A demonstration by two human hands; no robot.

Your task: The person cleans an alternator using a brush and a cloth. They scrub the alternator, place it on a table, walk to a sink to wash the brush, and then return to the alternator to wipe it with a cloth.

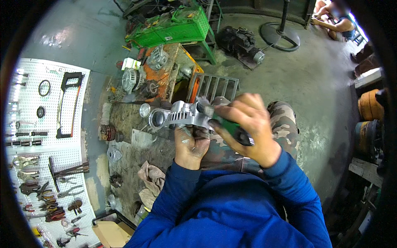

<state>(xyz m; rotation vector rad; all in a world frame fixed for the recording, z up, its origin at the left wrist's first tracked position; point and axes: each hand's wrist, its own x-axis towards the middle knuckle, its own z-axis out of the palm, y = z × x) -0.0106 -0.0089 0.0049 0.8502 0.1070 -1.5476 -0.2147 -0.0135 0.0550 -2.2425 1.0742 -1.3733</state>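
Observation:
In front of my body, my left hand (pixel 191 144) supports a silvery cast-metal housing (pixel 182 115) from below, its fingers partly hidden under the part. Ribs and slots run along the casting. My right hand (pixel 250 124) is closed around a green-handled brush (pixel 231 129), slightly smeared by motion. The brush's greyish head (pixel 204 108) is at the right end of the housing; whether the bristles touch the metal is hard to tell. Just left of the casting sits a round metal ring-shaped part (pixel 158 118), with a small round metal piece (pixel 144 109) beside it.
Alternators (pixel 133 78) lie on the worn bench at the left, near a crumpled rag (pixel 151 182). Tools hang on a white pegboard (pixel 82 144). Beyond are a metal rack (pixel 219 87), a green crate (pixel 173 29) and a dark motor (pixel 240 43). Another person (pixel 337 25) sits far right.

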